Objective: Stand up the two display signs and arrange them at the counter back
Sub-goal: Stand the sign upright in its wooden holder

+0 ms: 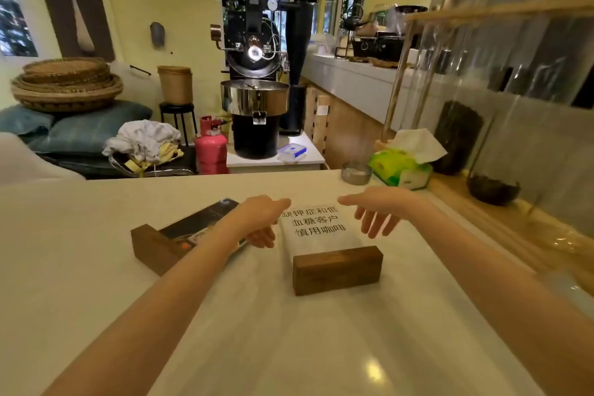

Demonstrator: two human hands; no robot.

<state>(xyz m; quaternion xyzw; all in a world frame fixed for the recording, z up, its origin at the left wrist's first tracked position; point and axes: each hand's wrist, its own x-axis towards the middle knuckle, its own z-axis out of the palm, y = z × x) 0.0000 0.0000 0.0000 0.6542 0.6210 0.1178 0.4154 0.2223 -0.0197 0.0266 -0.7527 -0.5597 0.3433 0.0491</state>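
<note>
White sign (321, 228) lies flat, axis 12–6; open empty left hand (262, 222) and right hand (376, 212) flank it (equally near).

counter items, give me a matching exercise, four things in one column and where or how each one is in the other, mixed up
Things:
1. white sign
2. dark sign
3. tissue pack
4. metal dish

Places or states:
A. partly hidden under the left forearm
B. green, a white tissue sticking up
C. lying flat between the two open hands
D. just left of the tissue pack at the counter's far edge

Pairs: 1-C, 2-A, 3-B, 4-D
</note>
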